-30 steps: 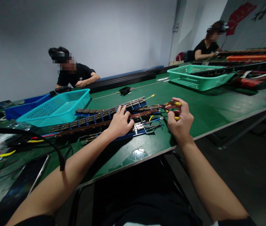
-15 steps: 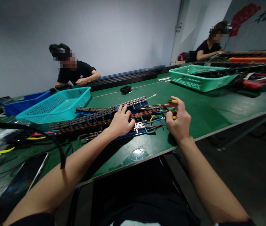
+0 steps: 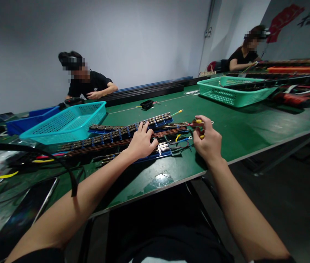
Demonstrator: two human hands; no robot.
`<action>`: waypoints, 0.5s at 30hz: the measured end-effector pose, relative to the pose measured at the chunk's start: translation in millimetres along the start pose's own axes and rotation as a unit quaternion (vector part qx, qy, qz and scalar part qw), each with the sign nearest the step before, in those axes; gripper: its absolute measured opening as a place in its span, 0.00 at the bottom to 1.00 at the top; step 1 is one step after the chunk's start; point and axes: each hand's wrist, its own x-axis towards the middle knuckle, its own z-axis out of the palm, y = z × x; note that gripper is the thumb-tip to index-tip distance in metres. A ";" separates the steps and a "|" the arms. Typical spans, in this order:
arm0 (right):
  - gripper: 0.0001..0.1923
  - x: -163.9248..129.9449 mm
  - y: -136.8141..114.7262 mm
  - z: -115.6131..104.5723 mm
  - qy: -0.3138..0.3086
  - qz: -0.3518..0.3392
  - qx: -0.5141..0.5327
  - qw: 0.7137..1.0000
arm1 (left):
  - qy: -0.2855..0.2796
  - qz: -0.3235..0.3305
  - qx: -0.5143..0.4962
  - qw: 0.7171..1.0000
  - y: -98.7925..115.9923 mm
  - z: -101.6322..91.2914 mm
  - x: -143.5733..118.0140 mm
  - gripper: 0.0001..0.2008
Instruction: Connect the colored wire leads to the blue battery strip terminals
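Note:
My left hand (image 3: 142, 141) lies across a bundle of long metal-and-blue rail strips (image 3: 111, 136), fingers spread and pressing lightly on top. At the right end of the bundle, my right hand (image 3: 208, 137) is closed around small pliers with yellow handles (image 3: 199, 121). The jaws point left toward the wire ends and are partly hidden, so what they touch cannot be made out. A blue wire with a ring terminal (image 3: 190, 138) and dark thin wires (image 3: 184, 147) stick out beside the hand. A yellow-tipped wire (image 3: 181, 111) extends from the upper strip.
A turquoise basket (image 3: 61, 126) stands behind the strips at left, a green basket (image 3: 226, 95) at back right. A small black box (image 3: 146, 105) sits mid-table. A dark flat panel (image 3: 20, 215) and plastic bags (image 3: 1, 164) lie at left. Two people work across the table.
My right hand has shifted slightly left and turned a little with the pliers; a ring terminal now shows behind its fingers. My left hand stays in place.

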 end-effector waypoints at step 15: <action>0.26 -8.7 2.1 0.3 -0.142 -0.178 -0.093 0.969 | 0.001 -0.002 -0.011 1.000 0.1 0.2 -0.1 0.17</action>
